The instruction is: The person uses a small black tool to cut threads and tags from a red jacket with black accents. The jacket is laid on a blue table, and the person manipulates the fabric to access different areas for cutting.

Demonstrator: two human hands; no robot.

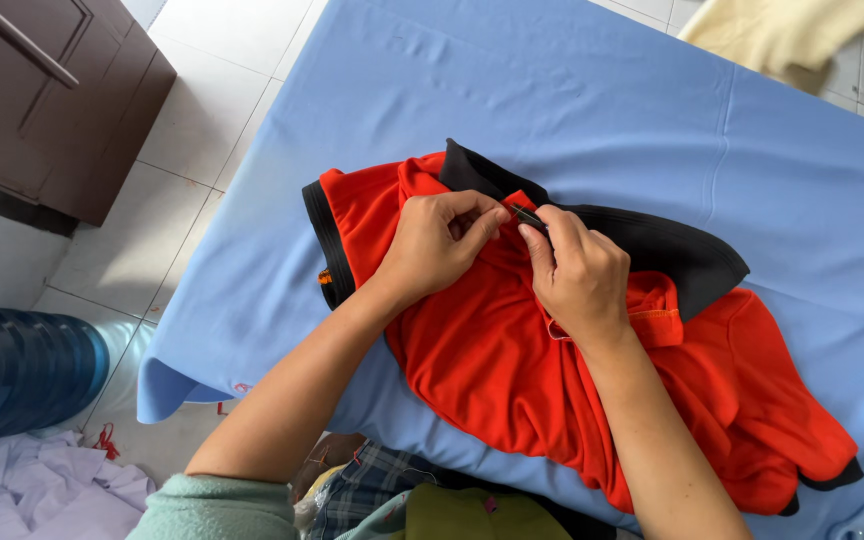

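Head view: both hands pinch a red shirt (512, 360) w/ black collar (652, 245) mid-table.
Left hand (432, 245) & right hand (577, 270) are closed on the fabric by the collar; what's betw. the fingertips is too small to tell. Shirt is soft, rumpled knit, black-trimmed, long axis running from the blue table's (652, 90) left edge toward its near right corner, hem partly cut off.

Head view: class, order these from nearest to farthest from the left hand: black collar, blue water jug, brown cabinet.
1. Black collar, just right of the left hand.
2. Blue water jug, on the floor, lower left.
3. Brown cabinet, upper left corner.
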